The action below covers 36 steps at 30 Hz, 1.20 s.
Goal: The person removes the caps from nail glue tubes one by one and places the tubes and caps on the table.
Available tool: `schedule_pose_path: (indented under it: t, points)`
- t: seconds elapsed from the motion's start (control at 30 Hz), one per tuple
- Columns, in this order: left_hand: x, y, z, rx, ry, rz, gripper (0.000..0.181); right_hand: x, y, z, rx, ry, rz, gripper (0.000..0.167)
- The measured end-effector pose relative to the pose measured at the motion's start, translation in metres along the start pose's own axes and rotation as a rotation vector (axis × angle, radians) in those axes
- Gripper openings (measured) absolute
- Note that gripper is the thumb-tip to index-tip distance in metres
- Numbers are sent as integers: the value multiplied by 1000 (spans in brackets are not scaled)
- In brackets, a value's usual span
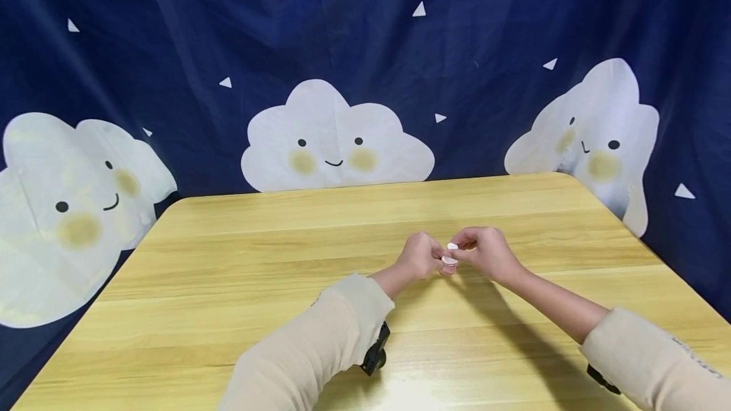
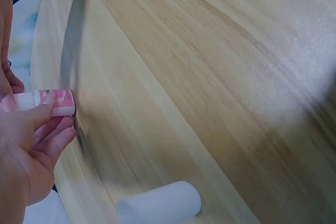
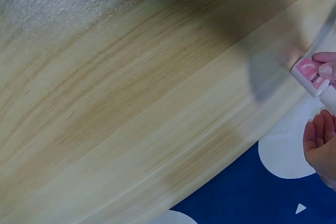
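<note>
A small white bottle with a pink label (image 2: 63,98) is held in my left hand (image 1: 421,255) a little right of the table's middle, in the head view. Thumb and fingers pinch it around the label, as the left wrist view shows. Close by, my right hand (image 1: 485,251) pinches a white cap (image 1: 452,246) at the bottle's top end. In the right wrist view the bottle (image 3: 311,76) appears tilted at the right edge, the white cap (image 3: 329,98) beside its neck. Whether cap and neck touch I cannot tell.
Both hands are over a light wooden table (image 1: 228,309). A white cylindrical thing (image 2: 160,203), its kind unclear, shows at the bottom of the left wrist view. Behind the table hangs a dark blue curtain (image 1: 365,30) with smiling clouds.
</note>
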<state>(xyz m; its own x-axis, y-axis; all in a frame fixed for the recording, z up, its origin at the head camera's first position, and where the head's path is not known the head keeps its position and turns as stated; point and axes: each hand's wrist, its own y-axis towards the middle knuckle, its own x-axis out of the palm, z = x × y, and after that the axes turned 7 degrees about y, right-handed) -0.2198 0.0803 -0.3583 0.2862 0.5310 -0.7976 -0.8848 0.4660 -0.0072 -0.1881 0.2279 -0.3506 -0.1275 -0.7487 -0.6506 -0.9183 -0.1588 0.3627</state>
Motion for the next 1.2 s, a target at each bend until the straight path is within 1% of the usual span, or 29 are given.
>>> schedule_pose_path:
  t: [0.13,0.33,0.53,0.6,0.83,1.0,1.2]
  points:
    - [1,1,-4,0,-41,3,12,1,0,-1,0,9,-2,6]
    - [0,1,-7,-5,-78,-17,15,4,0,-2,-13,16,0,6]
    - [-1,1,-10,12,-120,-8,14,5,1,-2,-21,11,-7,5]
    - [-1,1,-10,15,-126,-9,13,5,2,-2,-22,8,-15,5]
    - [-1,1,-11,22,-97,-9,14,3,2,-2,-28,9,-57,5]
    - [-2,0,-12,30,-101,-15,15,1,3,-2,-41,18,-86,4]
    - [-3,1,-12,48,-111,-22,15,-2,3,-2,-48,32,-120,6]
